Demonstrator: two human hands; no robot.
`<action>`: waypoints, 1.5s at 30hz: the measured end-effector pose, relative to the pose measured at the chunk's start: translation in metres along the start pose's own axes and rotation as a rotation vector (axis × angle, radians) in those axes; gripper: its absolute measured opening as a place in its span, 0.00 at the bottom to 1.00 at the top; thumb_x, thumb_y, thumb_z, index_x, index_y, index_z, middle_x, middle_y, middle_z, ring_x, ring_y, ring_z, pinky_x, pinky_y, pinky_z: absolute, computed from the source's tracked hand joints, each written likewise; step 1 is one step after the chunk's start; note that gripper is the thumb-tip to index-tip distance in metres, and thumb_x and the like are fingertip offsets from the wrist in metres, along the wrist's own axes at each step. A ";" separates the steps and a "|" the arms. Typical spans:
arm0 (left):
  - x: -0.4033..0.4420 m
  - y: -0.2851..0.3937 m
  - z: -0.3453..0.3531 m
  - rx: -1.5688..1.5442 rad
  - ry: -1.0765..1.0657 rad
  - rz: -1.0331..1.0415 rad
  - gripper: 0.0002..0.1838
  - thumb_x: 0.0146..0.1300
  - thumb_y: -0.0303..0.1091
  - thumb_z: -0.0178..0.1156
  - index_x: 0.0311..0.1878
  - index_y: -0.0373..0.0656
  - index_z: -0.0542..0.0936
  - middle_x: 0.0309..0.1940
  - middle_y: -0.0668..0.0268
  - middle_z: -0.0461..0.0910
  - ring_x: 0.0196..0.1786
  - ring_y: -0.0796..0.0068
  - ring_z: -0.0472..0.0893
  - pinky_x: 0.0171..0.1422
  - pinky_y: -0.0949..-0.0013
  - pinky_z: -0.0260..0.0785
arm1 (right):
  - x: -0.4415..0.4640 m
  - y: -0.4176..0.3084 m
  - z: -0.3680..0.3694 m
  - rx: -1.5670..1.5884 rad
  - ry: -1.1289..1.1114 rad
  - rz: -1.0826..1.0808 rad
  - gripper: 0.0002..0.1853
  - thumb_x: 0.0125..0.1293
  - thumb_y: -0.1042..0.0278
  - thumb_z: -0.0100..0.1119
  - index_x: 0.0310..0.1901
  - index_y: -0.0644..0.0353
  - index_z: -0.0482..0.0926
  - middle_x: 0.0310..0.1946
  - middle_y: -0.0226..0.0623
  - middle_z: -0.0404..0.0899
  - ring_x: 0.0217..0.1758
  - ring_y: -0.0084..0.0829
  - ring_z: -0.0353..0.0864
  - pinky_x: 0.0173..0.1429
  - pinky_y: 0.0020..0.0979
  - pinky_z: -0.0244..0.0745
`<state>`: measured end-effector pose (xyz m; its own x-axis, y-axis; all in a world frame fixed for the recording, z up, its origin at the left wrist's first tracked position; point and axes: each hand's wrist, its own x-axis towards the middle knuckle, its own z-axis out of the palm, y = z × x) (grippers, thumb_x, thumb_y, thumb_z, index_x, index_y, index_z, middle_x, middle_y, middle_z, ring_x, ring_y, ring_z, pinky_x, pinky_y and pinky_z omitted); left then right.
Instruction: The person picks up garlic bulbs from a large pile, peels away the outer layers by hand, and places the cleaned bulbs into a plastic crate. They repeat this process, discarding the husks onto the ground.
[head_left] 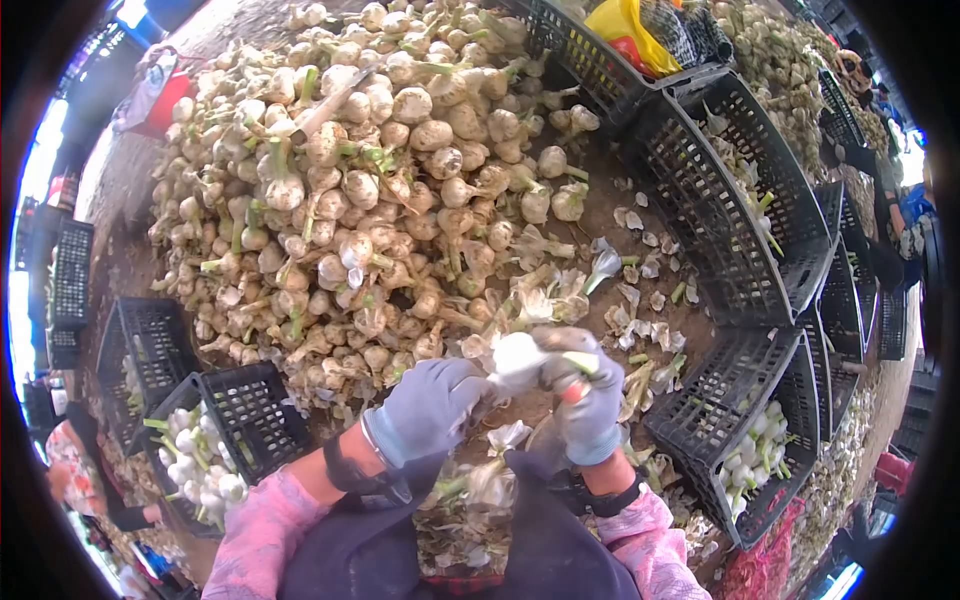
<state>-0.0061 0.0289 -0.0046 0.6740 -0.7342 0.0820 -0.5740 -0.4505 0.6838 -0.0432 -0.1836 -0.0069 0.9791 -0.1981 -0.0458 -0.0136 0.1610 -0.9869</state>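
A white garlic bulb (517,360) with a short green stem is held in front of me, a little blurred. My right hand (588,405), in a grey glove, is closed around its stem end. A small orange-red object (574,391) shows between those fingers; its kind is unclear. My left hand (425,408), also gloved, has its fingers curled and pinched at the bulb's left lower edge. Below the hands, loose garlic skins (490,485) lie between my knees. Just beyond them rises a big heap of unpeeled garlic (345,200).
Black crates with cleaned garlic stand at my left (255,415) and right (735,385). Another black crate (715,200) is farther right, near one with a yellow bag (632,32). Peel scraps (645,325) litter the ground. Other people are partly visible at both edges.
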 end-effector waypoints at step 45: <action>0.002 -0.016 0.021 -0.326 0.117 -0.362 0.44 0.59 0.38 0.70 0.73 0.33 0.58 0.66 0.49 0.70 0.67 0.57 0.74 0.70 0.63 0.64 | 0.003 0.046 0.031 0.006 -0.167 0.534 0.16 0.72 0.59 0.59 0.41 0.68 0.81 0.35 0.32 0.75 0.39 0.27 0.72 0.46 0.31 0.70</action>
<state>-0.0057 0.0238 -0.0305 0.8616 -0.4893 -0.1346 -0.1308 -0.4704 0.8727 -0.0347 -0.1467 -0.0475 0.8553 0.0684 -0.5136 -0.5160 0.2023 -0.8323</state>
